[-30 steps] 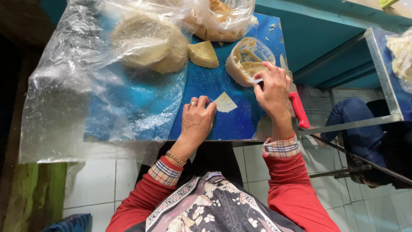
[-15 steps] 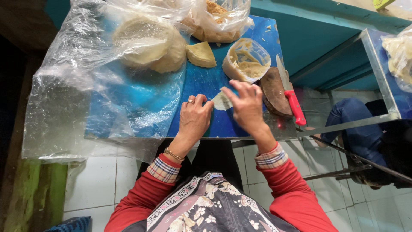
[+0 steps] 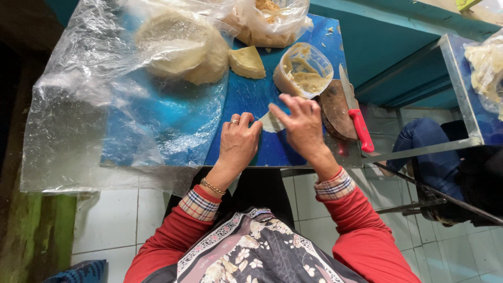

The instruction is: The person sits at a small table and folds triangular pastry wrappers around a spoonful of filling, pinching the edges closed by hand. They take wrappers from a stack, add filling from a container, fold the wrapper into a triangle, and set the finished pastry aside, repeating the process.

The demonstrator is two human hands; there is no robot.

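A thin pale dough wrapper (image 3: 272, 123) was pinched between the closed fingers of the left hand (image 3: 238, 141) and right hand (image 3: 301, 126) on the blue counter (image 3: 246, 99). A plastic tub of filling (image 3: 304, 71) stood at one o'clock, a red-handled knife (image 3: 356, 118) at three o'clock.

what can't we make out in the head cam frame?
Head view only:
- Pale wrapper piece: mostly covered by the left hand and right hand; shape unclear.
- Stack of round sheets: blurred by the clear plastic sheet.
- Bag: cut off by the top edge.
- Knife: blade edge-on, hard to judge.
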